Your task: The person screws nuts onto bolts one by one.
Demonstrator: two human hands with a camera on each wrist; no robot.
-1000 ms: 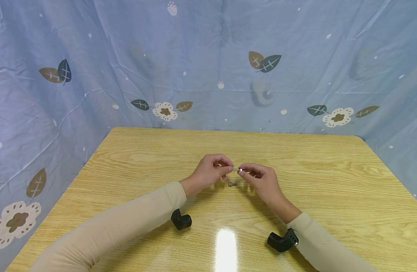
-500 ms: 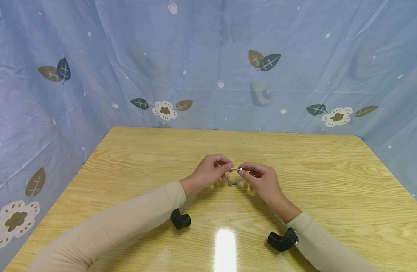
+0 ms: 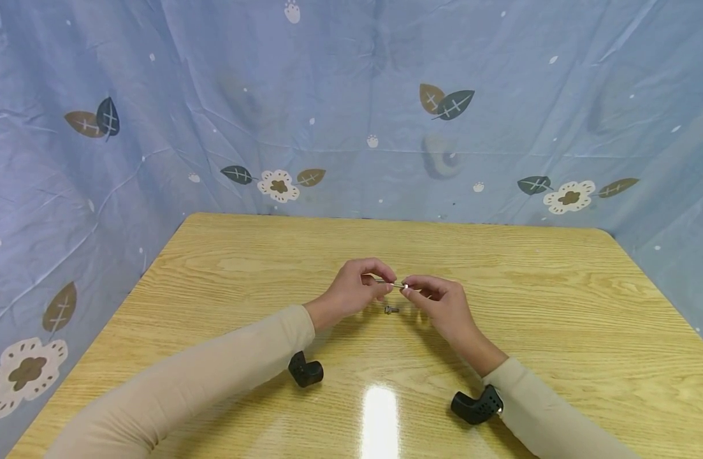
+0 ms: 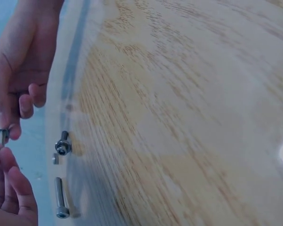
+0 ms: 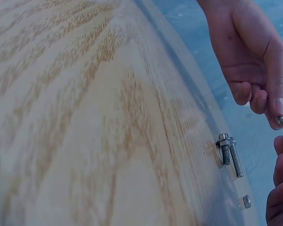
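Rod, lengthwise left to right! Pinched it in the left hand, pinched a shiny bit at its right end in the right hand; held both above the tabletop, near a loose bolt.

Looks like a curtained-off recording corner — whether in a home or a lab, impossible to tell. Hung across the top and down both sides of the frame with creased blue cloth, printed with flowers and leaves. Furnished, from the middle down, with a wood-grain table, shining with white glare at lower centre. Equipped with black wrist cameras at the sleeves, lower left and right of centre — and lent a workbench touch by a loose bolt.
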